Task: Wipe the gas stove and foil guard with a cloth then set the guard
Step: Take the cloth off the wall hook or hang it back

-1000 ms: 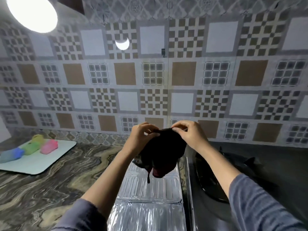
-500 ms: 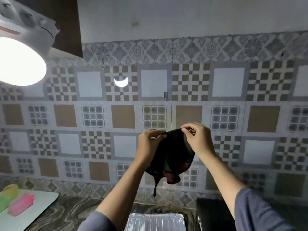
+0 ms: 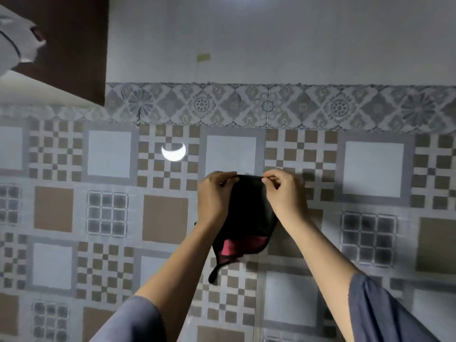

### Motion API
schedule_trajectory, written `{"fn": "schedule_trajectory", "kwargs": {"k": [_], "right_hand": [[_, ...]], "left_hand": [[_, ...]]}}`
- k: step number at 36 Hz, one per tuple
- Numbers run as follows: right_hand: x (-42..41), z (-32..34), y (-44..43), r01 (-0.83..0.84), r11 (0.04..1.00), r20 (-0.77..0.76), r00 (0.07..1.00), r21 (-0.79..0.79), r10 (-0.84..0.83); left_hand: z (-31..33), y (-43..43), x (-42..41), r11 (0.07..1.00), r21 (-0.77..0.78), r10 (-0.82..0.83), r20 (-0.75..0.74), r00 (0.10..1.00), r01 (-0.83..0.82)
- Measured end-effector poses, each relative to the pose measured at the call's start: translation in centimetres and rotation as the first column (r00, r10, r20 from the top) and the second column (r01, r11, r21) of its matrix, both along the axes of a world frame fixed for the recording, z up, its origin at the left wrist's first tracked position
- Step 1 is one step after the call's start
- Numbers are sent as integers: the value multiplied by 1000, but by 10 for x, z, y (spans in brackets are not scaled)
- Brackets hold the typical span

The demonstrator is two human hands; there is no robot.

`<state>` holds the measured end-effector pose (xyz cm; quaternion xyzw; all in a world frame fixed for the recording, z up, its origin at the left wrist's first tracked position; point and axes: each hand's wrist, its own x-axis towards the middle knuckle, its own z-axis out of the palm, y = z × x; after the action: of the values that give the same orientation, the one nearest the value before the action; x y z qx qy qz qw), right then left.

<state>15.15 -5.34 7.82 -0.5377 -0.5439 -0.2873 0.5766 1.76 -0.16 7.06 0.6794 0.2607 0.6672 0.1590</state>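
A black cloth (image 3: 248,213) with a red patch at its lower edge hangs flat against the tiled wall, a dark strap dangling below it. My left hand (image 3: 213,197) pinches its top left corner and my right hand (image 3: 286,196) pinches its top right corner, both raised high against the wall. The gas stove and the foil guard are out of view.
The patterned tile wall (image 3: 111,213) fills the view, with a plain grey wall above. A dark cabinet (image 3: 74,45) and a white fixture (image 3: 14,50) sit at the upper left. A light's reflection (image 3: 174,151) shines on a tile.
Both hands have lifted the cloth higher up the wall. The view has tilted up, so the counter, foil guard and stove have dropped out of sight.
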Motion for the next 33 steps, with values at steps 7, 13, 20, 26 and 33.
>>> {"fn": "schedule_trajectory", "kwargs": {"k": [7, 13, 20, 26, 33], "right_hand": [[2, -27, 20, 142, 987, 112, 982, 77, -150], [3, -46, 23, 108, 991, 90, 989, 73, -114], [-3, -62, 18, 45, 998, 30, 998, 52, -47], [-6, -65, 12, -9, 1000, -35, 999, -10, 9], [-6, -59, -1, -26, 981, -68, 998, -191, 13]], "left_hand": [[-18, 17, -1, 987, 153, 71, -112, 991, -53], [-36, 21, 2, 992, 128, 30, -82, 996, -19], [-58, 20, 6, 998, 56, -31, -61, 998, 35], [-65, 16, 4, 995, 1, -96, -55, 994, 96], [-60, 8, -4, 995, -68, -86, -166, 982, 76]]}}
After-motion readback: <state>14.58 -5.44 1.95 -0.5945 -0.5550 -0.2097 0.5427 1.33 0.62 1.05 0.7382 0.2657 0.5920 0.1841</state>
